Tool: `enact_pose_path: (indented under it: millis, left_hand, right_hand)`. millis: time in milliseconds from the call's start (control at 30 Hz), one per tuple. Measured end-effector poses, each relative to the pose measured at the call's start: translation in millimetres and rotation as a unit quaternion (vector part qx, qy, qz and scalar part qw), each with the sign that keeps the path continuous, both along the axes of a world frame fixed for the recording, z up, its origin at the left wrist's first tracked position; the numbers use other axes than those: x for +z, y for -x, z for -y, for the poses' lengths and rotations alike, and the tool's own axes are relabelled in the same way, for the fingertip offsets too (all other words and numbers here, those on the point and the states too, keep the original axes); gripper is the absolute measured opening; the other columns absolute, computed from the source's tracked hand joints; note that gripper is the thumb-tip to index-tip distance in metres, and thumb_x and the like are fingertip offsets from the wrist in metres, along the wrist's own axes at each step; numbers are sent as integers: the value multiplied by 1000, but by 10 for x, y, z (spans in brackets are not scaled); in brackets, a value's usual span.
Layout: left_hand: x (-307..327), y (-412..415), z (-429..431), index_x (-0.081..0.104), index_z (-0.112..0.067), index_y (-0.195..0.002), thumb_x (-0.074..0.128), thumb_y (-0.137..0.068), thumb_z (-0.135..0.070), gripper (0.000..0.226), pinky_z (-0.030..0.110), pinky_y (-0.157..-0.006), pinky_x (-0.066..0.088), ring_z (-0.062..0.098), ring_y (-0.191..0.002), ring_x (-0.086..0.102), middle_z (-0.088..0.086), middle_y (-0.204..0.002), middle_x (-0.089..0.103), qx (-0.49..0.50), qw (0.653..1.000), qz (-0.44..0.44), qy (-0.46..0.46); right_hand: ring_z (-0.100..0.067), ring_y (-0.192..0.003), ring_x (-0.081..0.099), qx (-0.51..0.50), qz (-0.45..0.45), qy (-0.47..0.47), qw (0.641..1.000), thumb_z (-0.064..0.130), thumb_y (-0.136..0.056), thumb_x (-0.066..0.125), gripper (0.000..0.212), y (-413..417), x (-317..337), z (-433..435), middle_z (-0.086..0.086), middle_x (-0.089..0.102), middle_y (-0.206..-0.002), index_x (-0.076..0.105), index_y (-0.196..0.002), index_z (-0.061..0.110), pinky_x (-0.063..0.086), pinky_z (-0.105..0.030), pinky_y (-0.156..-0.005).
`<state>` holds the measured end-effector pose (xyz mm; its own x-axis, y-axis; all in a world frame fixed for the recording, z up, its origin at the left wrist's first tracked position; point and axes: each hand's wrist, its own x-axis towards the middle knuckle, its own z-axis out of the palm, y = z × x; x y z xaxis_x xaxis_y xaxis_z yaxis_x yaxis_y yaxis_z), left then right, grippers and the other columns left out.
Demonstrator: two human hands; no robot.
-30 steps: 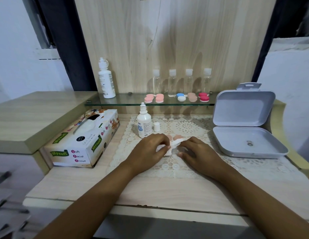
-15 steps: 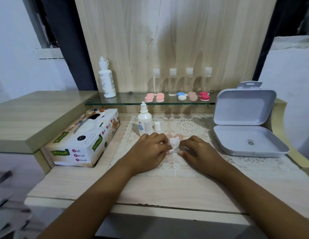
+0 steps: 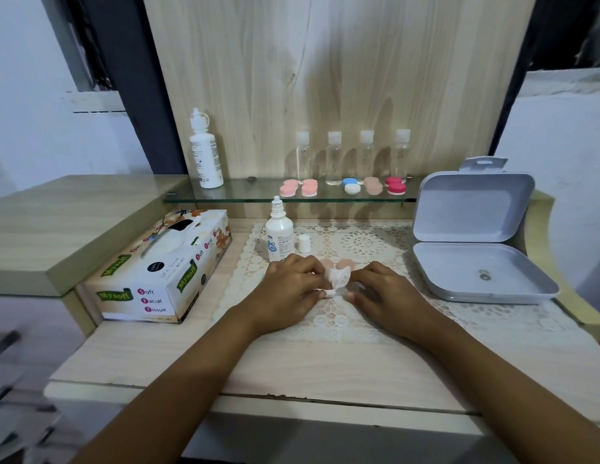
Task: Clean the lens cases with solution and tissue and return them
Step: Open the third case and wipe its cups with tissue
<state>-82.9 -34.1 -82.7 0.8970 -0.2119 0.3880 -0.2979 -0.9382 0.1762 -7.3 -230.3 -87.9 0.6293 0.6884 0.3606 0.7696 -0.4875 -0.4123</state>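
**Tissue pinched in both hands, mid-mat**

The tissue [image 3: 339,279] was a crumpled white wad at the centre of the mat [image 3: 325,319]. Couldn't tell if it touched the lace or sat just above it.

The left hand [image 3: 292,286] had its fingers curled, with thumb and fingertips pinching the wad's left side. The right hand [image 3: 382,293] was curled too, with fingertips and thumb nipping the wad's right edge. Couldn't tell if anything was wrapped inside the wad.

The case [image 3: 345,263] showed as two round peach pieces side by side on the mat, just behind the tissue. It was partly hidden by the tissue and the left fingers. Both forearms came in over the mat's front edge.

- **Dropper bottle** [image 3: 279,234]: upright at the mat's back-left corner, nozzle bare.
- **Cap** [image 3: 304,243]: small and white, upright on the mat just right of the dropper bottle, not touching it.
- **Tissue box** [image 3: 164,272]: off the mat's left edge, angled, with a sheet poking from the slot.
- **Grey box** [image 3: 476,249]: at the mat's right end, lid standing open, a small metal bit in the tray.
- **Shelf** [image 3: 225,195]: glass, raised, running along behind the mat.
- **Tall bottle** [image 3: 205,155]: on the shelf, beyond the mat's left end.
- **Clear bottles** [image 3: 334,159]: four in a row on the shelf, behind mid-mat, against the wood panel.
- **Shelf cases** [image 3: 373,186]: in front of the clear bottles. Left to right they were two pink, one blue and white, one peach, one red.
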Motion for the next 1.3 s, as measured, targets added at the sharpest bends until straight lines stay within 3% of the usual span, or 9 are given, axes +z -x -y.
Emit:
enact_pose_path:
  millis: [67,133,367,533,700,867,1067,1167,1300]
  left_hand:
    - [-4,19,-13,68,-27,-106,52,-91,-33,23,33,-85,23,12,-107,42,-12,-107,54,6,1000,11,-14]
    - [-17,31,-22,70,-30,-101,45,-89,-39,29,39,-85,32,13,-100,47,-12,-102,57,9,996,47,-74]
    - [60,50,41,71,-25,-88,42,-86,-32,31,39,-81,44,16,-88,59,-9,-92,62,2,978,108,-180]
    - [45,19,41,69,-19,-95,42,-86,-30,30,35,-84,35,12,-99,44,-6,-99,59,-13,991,62,-116]
    - [33,20,22,69,-24,-106,43,-87,-35,34,37,-94,20,15,-109,44,-9,-109,57,10,999,21,-46]
    - [26,45,6,71,-28,-95,39,-86,-39,35,50,-91,34,10,-96,46,-13,-95,60,14,990,80,-118]
    - [78,47,35,70,-26,-91,39,-84,-32,32,48,-87,41,16,-90,57,-10,-92,61,-1,981,98,-169]
    - [84,28,63,67,-20,-96,41,-88,-28,29,43,-92,34,18,-97,53,-7,-98,58,-9,989,64,-136]
    - [17,15,63,61,-18,-109,50,-93,-18,19,31,-93,26,13,-106,41,-7,-107,49,3,1000,-22,10]
  right_hand:
    - [-21,-92,56,-1,-6,-3,1000,42,-82,55,35,9,16,3,8,48,-93,64,-109,21,46,-39,-81]
    - [-20,-90,55,1,-10,-8,1000,41,-81,55,36,6,17,7,9,48,-92,64,-109,21,46,-40,-80]
    - [-19,-89,54,-1,-8,-4,1000,39,-85,58,30,8,-3,-6,8,47,-92,63,-109,22,46,-39,-81]
    - [-20,-91,54,-11,-10,4,1000,47,-80,48,40,19,15,-13,8,47,-92,63,-106,22,46,-39,-81]
    - [-22,-93,54,-13,-16,8,1000,46,-82,50,37,12,8,-4,3,53,-97,63,-107,22,46,-41,-83]
    - [-21,-96,54,-10,-18,10,1000,41,-85,56,32,0,2,-3,0,55,-104,62,-112,24,46,-41,-85]
    - [-21,-95,54,-14,-9,10,1000,44,-84,52,36,15,10,-11,0,55,-103,62,-110,21,45,-40,-84]
    - [-22,-98,53,-11,-1,9,1000,36,-88,59,28,6,1,-14,-1,55,-106,61,-110,20,44,-39,-86]
    - [-20,-103,51,-16,1,19,1000,36,-87,59,29,6,-1,-21,1,54,-110,60,-112,20,42,-38,-91]
